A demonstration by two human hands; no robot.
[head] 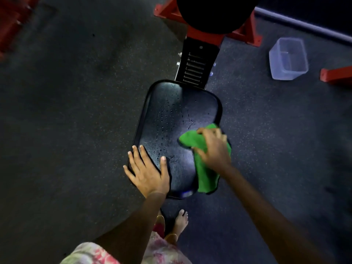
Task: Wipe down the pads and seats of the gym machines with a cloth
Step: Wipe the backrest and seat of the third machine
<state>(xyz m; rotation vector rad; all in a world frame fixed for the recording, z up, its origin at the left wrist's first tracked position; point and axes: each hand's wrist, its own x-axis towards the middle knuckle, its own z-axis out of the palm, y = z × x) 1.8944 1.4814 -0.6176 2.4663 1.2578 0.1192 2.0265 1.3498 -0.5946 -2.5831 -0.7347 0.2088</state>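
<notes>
Green cloth (204, 164) lies under the curled right hand (214, 147) gripping it at frame centre; left hand (146, 168) rests flat, fingers spread, on the wet black seat (171, 119).

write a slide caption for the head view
Right hand wipes a wet black seat with a green cloth; left hand rests flat on it.

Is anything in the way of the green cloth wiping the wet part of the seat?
Nothing visible. The droplets on the seat lie bare beside the cloth under the right hand. The left hand rests flat on the seat's near left corner, covering only that spot.
</notes>
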